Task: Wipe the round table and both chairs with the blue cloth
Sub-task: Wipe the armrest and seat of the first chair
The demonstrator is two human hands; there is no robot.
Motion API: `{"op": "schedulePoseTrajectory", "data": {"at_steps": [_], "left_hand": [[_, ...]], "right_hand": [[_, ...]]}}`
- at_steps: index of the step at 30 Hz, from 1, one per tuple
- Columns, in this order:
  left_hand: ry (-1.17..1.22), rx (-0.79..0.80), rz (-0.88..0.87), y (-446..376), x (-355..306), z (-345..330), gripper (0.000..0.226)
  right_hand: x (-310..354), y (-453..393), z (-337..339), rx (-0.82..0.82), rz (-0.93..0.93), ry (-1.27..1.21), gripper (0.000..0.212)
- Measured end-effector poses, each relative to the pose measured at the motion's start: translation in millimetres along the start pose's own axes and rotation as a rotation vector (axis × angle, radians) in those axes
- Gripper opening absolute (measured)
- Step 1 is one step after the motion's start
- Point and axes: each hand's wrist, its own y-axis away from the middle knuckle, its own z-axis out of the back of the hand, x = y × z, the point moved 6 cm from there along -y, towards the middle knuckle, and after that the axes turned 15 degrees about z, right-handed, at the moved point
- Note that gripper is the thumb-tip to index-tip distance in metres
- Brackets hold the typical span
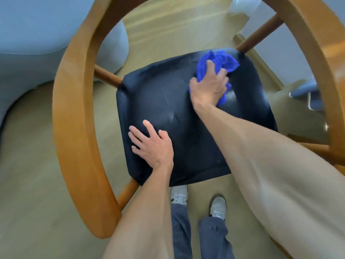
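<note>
Pale wood-look floor (33, 156) runs throughout; a light blue-grey upholstered sofa (28, 43) sits on it, daylight streaking the boards beyond the sofa.

Bare forearms, dark blue trousers (182, 227), grey striped sneakers (179, 196).

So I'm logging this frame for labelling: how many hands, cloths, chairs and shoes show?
hands: 2, left hand and right hand
blue cloth: 1
chair: 1
shoes: 2, and
Total: 6
</note>
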Motion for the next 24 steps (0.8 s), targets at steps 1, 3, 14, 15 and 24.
{"op": "schedulePoseTrajectory", "data": {"at_steps": [1, 3, 14, 15, 24], "left_hand": [[0.012, 0.005, 0.013, -1.3, -1.6, -0.6, 0.055], [0.014, 0.003, 0.021, -3.5, -2.9, -0.5, 0.054], [-0.072, 0.063, 0.013, 10.4, -6.0, -1.8, 0.057], [-0.075, 0.078, 0.021, 12.6, -8.4, 0.7, 0.058], [-0.235, 0.353, -0.063, 91.5, -30.8, 10.8, 0.032]], "right_hand": [[19.6, 0.3, -10.0, 0.035, 0.05, 0.02, 0.055], [54.4, 8.4, -29.4, 0.098, 0.159, 0.057, 0.054], [23.6, 31.6, -11.2, 0.287, 0.426, 0.145, 0.045], [14.2, 40.2, -5.3, 0.284, 0.396, 0.121, 0.047], [-120.2, 143.9, 73.3, 0.38, 0.041, 0.043, 0.049]]}}
